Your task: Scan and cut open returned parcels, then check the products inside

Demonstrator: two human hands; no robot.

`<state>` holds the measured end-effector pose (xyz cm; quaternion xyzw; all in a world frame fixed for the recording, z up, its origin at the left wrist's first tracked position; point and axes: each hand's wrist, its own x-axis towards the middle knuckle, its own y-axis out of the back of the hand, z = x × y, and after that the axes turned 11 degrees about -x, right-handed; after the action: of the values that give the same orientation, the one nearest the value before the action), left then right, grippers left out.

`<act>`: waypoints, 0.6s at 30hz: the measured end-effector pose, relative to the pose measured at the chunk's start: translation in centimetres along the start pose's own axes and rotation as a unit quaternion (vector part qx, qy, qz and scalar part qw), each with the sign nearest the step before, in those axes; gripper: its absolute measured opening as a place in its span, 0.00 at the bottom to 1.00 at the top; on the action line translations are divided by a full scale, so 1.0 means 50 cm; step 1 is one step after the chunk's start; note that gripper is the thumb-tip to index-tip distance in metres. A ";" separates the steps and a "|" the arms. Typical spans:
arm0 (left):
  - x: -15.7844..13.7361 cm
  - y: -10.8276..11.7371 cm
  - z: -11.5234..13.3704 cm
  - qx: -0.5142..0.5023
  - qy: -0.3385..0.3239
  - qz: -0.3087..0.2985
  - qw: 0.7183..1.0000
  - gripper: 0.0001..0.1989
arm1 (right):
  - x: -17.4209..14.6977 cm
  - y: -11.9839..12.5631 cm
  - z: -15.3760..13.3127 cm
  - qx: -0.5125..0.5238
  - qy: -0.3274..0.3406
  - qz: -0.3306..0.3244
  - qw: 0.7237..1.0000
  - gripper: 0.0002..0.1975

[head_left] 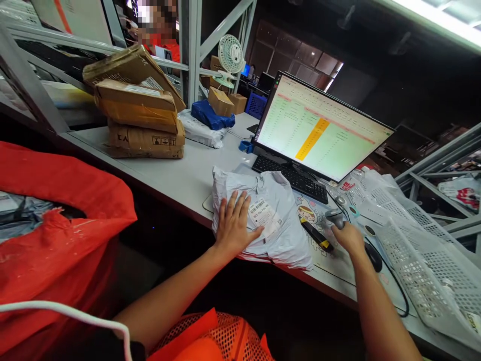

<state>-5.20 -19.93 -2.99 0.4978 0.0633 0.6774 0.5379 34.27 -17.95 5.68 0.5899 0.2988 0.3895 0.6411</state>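
A: What does this step call for?

B: The desk point(199, 170) gives the support. The white parcel point(288, 230) lies on it, at the front edge, before the keyboard point(289, 178); I'd ease it inward a little, as an overhanging bag could sag.

A: And the hands?

B: They're well apart. The left hand point(235, 223) is spread flat on the parcel, pressing without clamping. That's good for smoothing the wrapping, provided the thumb stays clear of the label point(265, 214). The right hand point(349, 235) appears curled round a grey device point(333, 217), perhaps a scanner. I'd point it squarely at the label, which faces up, and mind the wrinkles.

A: Now count, biggest first.

B: One desk in front of the person, one lit monitor point(323, 128) on it, three stacked brown cartons point(141, 113), and one white parcel under the palm.

A: Smaller?

B: One keyboard, one black-and-yellow cutter point(316, 234) lying between parcel and right hand, one mouse point(373, 257) just beside the right wrist, and one label.
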 end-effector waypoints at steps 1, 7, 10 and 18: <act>0.000 0.000 0.000 0.001 -0.002 0.000 1.000 0.44 | -0.007 0.033 0.004 0.023 0.026 -0.006 0.999 0.19; -0.001 -0.002 -0.002 0.007 -0.003 0.003 1.000 0.44 | -0.118 0.246 -0.040 0.185 0.277 -0.145 0.932 0.22; -0.001 -0.001 -0.003 0.008 0.000 0.002 1.000 0.44 | -0.163 0.297 -0.104 0.195 0.349 -0.162 0.902 0.21; -0.003 -0.005 -0.010 0.001 -0.016 0.028 0.999 0.42 | -0.076 0.197 -0.110 0.168 0.324 -0.054 0.929 0.19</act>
<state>-5.41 -19.71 -3.49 0.5106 0.0418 0.6839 0.5194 26.20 -18.30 14.46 0.5138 0.5826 0.4686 0.4208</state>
